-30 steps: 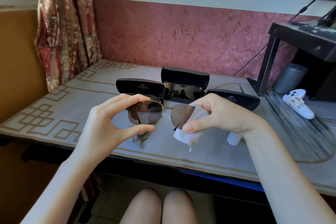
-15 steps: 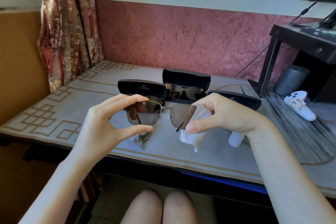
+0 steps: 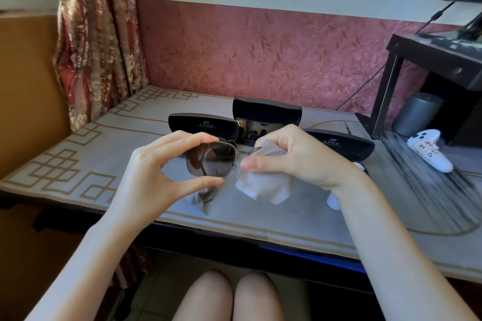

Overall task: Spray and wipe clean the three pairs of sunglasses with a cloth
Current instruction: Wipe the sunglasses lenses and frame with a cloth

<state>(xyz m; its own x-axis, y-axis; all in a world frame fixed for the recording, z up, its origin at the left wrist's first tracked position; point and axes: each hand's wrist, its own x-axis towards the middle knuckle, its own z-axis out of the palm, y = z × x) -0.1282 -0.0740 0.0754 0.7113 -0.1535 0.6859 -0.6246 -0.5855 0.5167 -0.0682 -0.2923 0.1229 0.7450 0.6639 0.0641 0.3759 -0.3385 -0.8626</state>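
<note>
Half the sunglasses (image 3: pixel 211 159) behind cloth (image 3: pixel 263 185).

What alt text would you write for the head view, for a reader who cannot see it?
A person's left hand pinches brown-tinted sunglasses by one lens rim, while the right hand grips a pale cloth wrapped over the other lens. Black glasses cases sit behind on a patterned table.
</note>
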